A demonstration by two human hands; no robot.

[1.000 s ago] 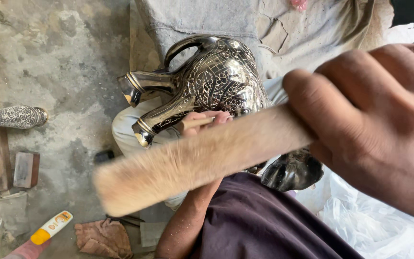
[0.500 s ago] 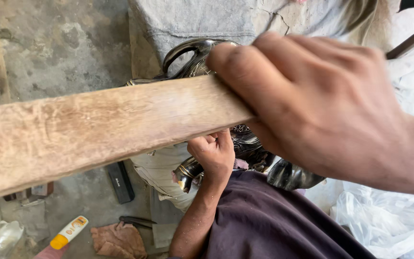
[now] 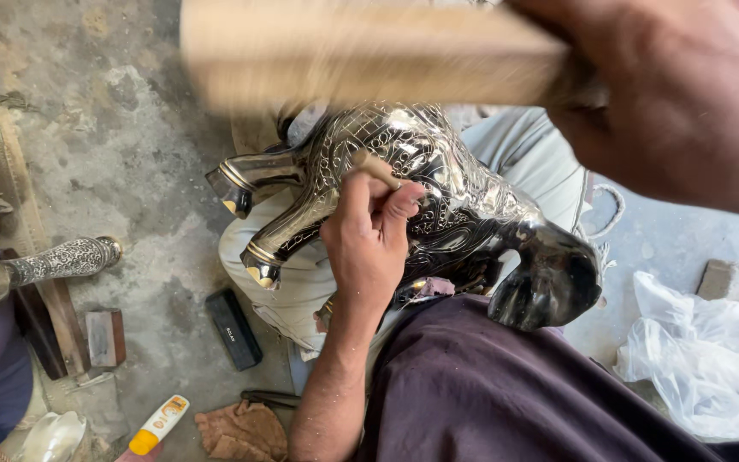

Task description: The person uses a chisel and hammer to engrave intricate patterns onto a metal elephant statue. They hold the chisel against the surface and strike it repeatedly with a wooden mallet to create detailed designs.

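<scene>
Rough grey concrete floor (image 3: 130,171), daylit, strewn with a white plastic bag (image 3: 712,351).

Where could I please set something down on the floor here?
Bare concrete floor lies left of the metal animal figure, and between it and the white plastic bag. Lower left is crowded: black case, wooden block, brown rag.

Wooden bat (image 3: 369,56), at twelve o'clock, motion-blurred. Right hand (image 3: 677,103), at one o'clock, cut by the top and right edges. Left hand (image 3: 368,244) hides part of the engraved metal animal figure (image 3: 438,171).
</scene>
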